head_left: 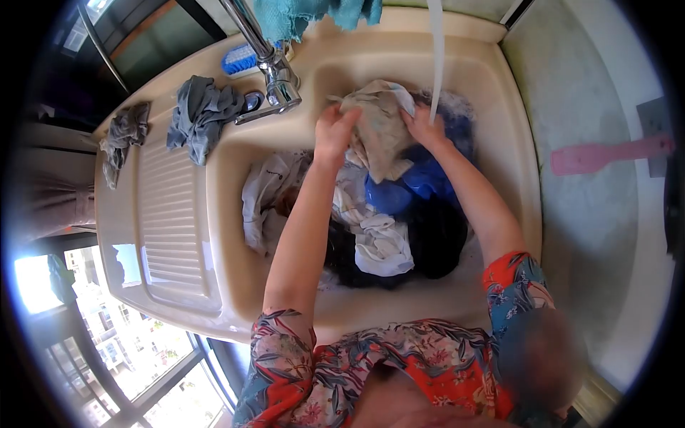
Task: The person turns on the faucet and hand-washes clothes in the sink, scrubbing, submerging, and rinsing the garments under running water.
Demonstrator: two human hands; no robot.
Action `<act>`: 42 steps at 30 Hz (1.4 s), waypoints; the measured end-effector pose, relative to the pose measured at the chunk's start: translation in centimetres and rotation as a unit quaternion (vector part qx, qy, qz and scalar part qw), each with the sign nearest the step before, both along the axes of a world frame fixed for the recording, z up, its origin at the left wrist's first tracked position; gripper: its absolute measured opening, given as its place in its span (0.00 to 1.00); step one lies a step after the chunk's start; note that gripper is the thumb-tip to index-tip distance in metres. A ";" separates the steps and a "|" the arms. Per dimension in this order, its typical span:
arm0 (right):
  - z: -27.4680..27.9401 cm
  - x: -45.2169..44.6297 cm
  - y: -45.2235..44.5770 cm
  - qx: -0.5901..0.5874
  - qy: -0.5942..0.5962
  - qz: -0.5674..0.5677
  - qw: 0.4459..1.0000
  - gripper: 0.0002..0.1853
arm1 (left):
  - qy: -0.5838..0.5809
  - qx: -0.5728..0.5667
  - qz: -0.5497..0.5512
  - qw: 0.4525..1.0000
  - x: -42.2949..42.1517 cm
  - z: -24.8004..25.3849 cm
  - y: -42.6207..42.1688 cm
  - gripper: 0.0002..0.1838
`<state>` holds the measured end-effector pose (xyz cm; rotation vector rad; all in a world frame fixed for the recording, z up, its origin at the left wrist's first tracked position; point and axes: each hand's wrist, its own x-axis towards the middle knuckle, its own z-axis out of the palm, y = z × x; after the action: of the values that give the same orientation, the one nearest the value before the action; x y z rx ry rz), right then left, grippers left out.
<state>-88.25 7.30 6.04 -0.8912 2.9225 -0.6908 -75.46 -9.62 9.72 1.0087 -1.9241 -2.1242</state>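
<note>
Between my two hands a beige piece of clothing (382, 132) hangs bunched over the far part of the basin. My left hand (335, 132) grips its left edge. At its upper right edge, the fingers of my right hand (426, 127) are closed on the cloth. Below it in the basin lie a wet blue garment (428, 178), a black garment (439, 239) and a crumpled white one (384, 246). More pale clothing (270, 189) rests against the basin's left side. Suds show beyond my right hand.
A chrome tap (278, 82) stands left of the basin (524, 178). Grey cloths (202, 114) lie on the ribbed washboard (171, 221). A blue brush (240, 60) sits behind. A white hose or water stream (437, 50) comes down at the right. A pink plastic tool (606, 155) is at the wall.
</note>
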 end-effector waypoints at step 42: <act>-7.4 -3.1 3.5 0.126 -0.125 0.073 0.981 0.15 | 0.028 0.090 -0.120 0.988 1.8 -5.5 1.1 0.32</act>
<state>-91.31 10.81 -1.33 -0.9059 2.6140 -0.3792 -73.69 -8.55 4.26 0.7676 -1.9416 -2.4662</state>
